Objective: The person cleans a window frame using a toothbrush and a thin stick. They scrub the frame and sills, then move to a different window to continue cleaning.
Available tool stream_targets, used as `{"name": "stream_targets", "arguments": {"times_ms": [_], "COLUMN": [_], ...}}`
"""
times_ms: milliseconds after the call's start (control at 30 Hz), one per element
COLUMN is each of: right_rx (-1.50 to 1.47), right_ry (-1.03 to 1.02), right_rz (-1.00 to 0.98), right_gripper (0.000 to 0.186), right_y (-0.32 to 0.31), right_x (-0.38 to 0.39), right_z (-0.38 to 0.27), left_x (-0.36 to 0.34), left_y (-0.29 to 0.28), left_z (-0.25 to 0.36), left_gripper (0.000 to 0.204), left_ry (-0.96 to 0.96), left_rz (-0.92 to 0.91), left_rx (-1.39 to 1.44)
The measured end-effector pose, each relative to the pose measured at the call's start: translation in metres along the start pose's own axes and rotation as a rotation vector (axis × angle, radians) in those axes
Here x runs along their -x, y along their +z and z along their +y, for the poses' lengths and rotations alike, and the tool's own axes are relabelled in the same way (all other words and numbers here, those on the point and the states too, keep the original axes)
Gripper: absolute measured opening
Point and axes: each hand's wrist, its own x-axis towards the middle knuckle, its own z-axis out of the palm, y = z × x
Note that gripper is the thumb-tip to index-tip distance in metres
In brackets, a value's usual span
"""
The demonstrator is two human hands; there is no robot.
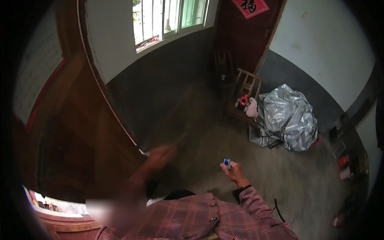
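My right hand (pixel 234 173) is closed around a small cylinder with a blue end (pixel 227 162) and a pale body, held in front of my checked jacket (pixel 180 216). Its exact kind is too small to make out. To the left, my left hand (pixel 160 155) is raised and smeared by motion, beside the dark wood on that side. A faint thin streak runs out from its fingertips, but whether the hand holds something does not show.
A small wooden chair (pixel 245 86) bears a red-and-black object (pixel 242 101) and a pink cloth (pixel 252 109). Beside it, a crumpled silver cover (pixel 286 118) lies over a bulky heap. Further back are a dark red door (pixel 244 36) and a barred window (pixel 160 20).
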Motion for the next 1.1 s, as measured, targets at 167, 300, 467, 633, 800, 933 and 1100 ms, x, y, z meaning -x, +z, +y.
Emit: {"name": "stream_targets", "arguments": {"times_ms": [167,300,467,633,800,933,1100], "right_rx": [0.115,0.216,-0.001,-0.168,-0.222,-0.09,-0.119], "right_ry": [0.286,0.344,0.296,0.189,-0.028,-0.016,0.081], "right_rz": [-0.142,-0.226,-0.36,-0.389,-0.377,-0.381,-0.235], "right_gripper": [0.044,0.046,0.044,0.036,0.02,0.009,0.008], "right_y": [-0.011,-0.027,-0.021,0.018,0.053,0.058,0.079], "right_x": [-0.073,-0.142,-0.234,-0.319,-0.394,-0.471,-0.571], "right_z": [0.087,0.141,0.207,0.221,0.254,0.279,0.302], "left_x": [-0.073,-0.128,-0.197,-0.248,-0.333,-0.402,-0.495], "left_y": [-0.004,0.012,0.021,0.002,-0.02,-0.055,-0.134], "left_z": [0.009,0.005,0.036,0.03,0.005,-0.02,-0.037], "left_gripper": [0.016,0.011,0.014,0.016,0.015,0.016,0.021], "left_ry": [-0.138,-0.226,-0.204,-0.15,-0.087,-0.046,0.086], "left_rz": [0.231,0.541,0.721,0.9,1.035,1.118,1.261], "left_rx": [-0.011,-0.114,-0.136,-0.053,-0.062,0.027,-0.006]}}
